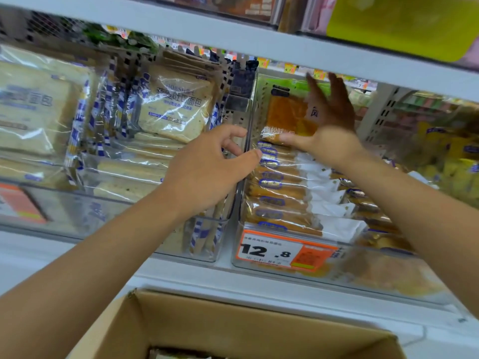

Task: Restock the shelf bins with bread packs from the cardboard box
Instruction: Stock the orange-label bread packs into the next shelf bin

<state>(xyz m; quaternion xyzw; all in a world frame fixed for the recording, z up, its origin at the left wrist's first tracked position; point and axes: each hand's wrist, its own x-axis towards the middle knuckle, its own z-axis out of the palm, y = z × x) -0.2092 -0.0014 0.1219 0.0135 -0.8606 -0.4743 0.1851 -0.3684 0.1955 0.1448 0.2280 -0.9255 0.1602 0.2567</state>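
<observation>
Shelf bins [388, 270]: left fingers [233, 132] grip bin wall [250, 120], right fingers [339, 94] spread against bread pack [287, 112].

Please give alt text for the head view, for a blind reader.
The right hand presses open against an upright orange bread pack in a clear shelf bin; the left hand is at the bin's left wall. A cardboard box stands below.

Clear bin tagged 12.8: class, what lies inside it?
Rows of orange bread packs, the right hand touching the rearmost upright pack. Packs hide the floor of the bin.
</observation>
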